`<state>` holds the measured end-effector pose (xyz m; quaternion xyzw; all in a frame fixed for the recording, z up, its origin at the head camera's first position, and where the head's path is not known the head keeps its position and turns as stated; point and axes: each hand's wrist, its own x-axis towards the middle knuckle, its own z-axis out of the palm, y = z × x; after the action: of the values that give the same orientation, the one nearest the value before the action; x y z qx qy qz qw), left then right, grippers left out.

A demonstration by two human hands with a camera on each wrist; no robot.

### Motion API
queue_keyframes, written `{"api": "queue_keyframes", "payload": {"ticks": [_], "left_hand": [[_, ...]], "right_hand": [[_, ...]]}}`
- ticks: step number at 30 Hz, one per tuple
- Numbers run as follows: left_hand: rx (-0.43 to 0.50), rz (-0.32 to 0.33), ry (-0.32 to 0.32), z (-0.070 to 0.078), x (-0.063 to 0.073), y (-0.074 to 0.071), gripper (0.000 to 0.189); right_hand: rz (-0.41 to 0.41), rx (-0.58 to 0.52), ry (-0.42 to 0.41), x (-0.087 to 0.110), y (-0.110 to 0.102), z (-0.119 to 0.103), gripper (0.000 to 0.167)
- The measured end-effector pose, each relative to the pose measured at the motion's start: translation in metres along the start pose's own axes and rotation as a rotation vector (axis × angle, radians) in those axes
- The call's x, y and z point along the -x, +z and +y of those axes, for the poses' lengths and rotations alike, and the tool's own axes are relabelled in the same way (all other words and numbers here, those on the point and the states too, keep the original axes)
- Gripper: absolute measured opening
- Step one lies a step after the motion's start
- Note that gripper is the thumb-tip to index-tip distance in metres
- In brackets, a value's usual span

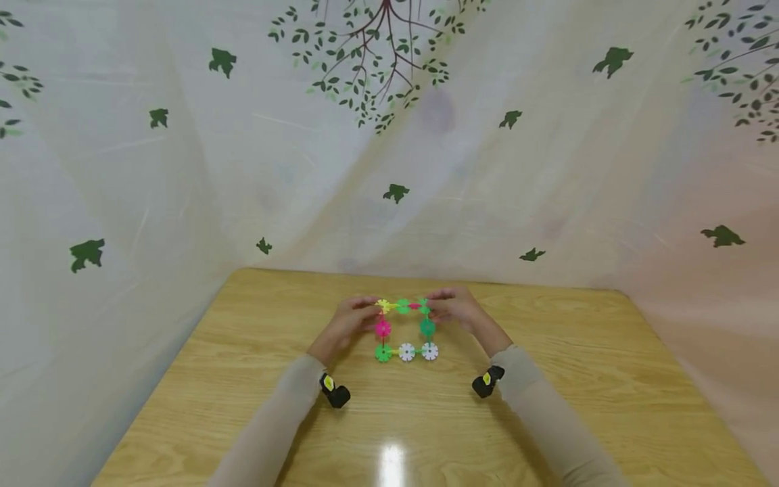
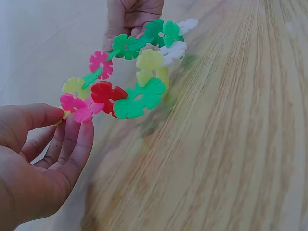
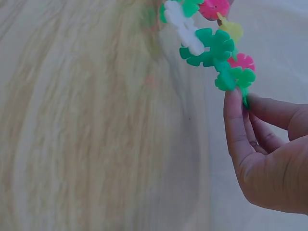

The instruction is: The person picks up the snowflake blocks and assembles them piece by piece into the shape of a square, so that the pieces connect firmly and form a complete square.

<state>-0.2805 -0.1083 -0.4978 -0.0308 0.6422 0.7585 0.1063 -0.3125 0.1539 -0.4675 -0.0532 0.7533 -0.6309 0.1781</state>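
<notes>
A square frame of interlocking plastic flower discs (image 1: 406, 352) in green, pink, yellow, red and white is held up above the table between both hands. At its far left corner, the left hand (image 1: 353, 318) pinches the yellow disc (image 1: 383, 306) between thumb and fingers. The right hand (image 1: 456, 306) pinches a green disc at the far right corner. In the left wrist view the left thumb and fingertips meet beside a pink disc (image 2: 79, 107), with a red disc (image 2: 108, 96) further along. A white disc (image 3: 184, 28) shows in the right wrist view.
A wooden table (image 1: 243, 419) spreads beneath the hands. Behind it hangs a pale curtain (image 1: 328, 216) printed with leaves and birds, meeting the table's back edge. Small black cameras (image 1: 336, 392) sit on both wrists.
</notes>
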Motion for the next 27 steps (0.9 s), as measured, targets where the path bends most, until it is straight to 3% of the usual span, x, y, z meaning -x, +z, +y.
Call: {"api": "queue_keyframes", "payload": {"ticks": [13, 27], "left_hand": [[-0.01, -0.004, -0.03, -0.007, -0.013, 0.004, 0.033], [-0.049, -0.052, -0.038, -0.006, -0.017, -0.001, 0.035]], "right_hand": [[0.016, -0.007, 0.08, -0.005, -0.009, 0.011, 0.037], [-0.005, 0.001, 0.069, -0.009, -0.012, 0.02, 0.038]]}}
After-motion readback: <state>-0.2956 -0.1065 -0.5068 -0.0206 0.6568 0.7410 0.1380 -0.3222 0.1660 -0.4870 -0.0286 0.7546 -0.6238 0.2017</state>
